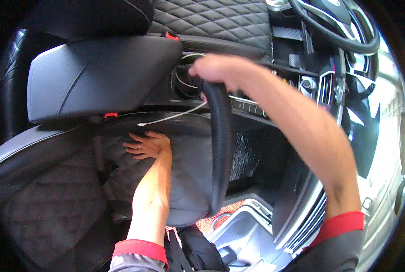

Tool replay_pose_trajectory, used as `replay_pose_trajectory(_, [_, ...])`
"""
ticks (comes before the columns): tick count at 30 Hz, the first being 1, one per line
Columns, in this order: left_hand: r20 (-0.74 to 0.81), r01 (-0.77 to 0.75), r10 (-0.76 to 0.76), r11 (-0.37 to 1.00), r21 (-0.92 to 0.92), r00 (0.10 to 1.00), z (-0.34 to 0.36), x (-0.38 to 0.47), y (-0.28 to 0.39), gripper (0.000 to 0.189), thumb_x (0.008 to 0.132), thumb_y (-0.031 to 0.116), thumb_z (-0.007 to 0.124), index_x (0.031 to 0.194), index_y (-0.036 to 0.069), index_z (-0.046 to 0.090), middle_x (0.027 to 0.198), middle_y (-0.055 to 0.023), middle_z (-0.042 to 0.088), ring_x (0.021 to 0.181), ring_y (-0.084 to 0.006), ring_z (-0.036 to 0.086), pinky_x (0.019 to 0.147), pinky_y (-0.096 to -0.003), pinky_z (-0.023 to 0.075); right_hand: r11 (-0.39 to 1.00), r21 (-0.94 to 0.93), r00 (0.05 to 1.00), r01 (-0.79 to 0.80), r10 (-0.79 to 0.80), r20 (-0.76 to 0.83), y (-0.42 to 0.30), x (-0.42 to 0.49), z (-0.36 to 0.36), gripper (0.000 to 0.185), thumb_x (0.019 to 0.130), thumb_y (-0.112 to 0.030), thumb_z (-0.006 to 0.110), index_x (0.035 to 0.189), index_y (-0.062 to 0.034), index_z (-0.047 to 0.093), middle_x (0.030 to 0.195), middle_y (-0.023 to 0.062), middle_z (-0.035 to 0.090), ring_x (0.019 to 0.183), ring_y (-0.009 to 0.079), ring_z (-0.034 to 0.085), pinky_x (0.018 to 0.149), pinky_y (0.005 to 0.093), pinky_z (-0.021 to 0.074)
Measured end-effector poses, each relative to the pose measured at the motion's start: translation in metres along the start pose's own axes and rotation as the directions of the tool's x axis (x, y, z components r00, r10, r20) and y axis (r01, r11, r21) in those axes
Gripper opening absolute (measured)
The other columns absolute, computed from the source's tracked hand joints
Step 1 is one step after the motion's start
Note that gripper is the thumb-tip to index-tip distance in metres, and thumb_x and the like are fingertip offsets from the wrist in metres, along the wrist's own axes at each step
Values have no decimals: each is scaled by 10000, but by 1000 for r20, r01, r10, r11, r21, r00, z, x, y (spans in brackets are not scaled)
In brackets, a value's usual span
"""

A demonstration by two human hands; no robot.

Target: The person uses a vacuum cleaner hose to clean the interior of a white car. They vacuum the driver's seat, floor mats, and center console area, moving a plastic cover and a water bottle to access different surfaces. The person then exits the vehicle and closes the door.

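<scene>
My left hand (148, 144) lies palm down on the dark quilted cushion of a car's front passenger seat (188, 170), fingers spread and a ring on one of them. It holds nothing. Over the centre console, my right hand (213, 69), somewhat blurred, grips the upper end of a black ribbed hose (221, 142). That hose hangs down across the seat's front edge. Its tip is hidden by the hand. A white cable (175, 116) loops by the cup holder (186, 89), passes near the right hand and ends in a plug above the left. Whether the right hand touches the cable, I cannot tell.
A grey padded armrest (103, 78) stands beside the console, near red buckles (111, 115). Beyond are the driver's quilted seat (209, 20), the steering wheel (335, 40) and pedals (294, 61). A clear plastic sheet (243, 158) covers the footwell. The open door (246, 238) is below.
</scene>
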State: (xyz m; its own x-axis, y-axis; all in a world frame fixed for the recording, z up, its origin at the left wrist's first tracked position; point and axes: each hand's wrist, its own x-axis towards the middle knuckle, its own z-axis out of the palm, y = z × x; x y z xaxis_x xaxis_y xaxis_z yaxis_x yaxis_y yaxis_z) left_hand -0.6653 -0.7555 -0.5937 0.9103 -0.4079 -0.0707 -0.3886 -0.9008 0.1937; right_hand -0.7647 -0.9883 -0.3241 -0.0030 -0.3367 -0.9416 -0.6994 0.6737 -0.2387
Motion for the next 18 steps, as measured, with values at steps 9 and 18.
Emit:
replay_pose_trajectory(9, [13,5,-5,1000,-7,1000,-1,2,1,668,924,510,265,1484,158,358,1600,-248,135,1470,-455,137,1128,-645,123,891,-452,986,-55,-24,-167,-35,14,-17,370,921,-305,560,1193,-56,581,856,133,644,574,206,641,521,331,578])
replay_pose_trajectory(18, [24,7,-8,999,45,1000,1,3,1,657,921,474,353,1511,189,292,1619,-209,108,1474,-432,137,1134,-646,133,372,-919,940,133,-341,-2,-27,17,-5,480,846,-235,579,1289,-55,617,1066,179,681,918,279,676,829,391,543])
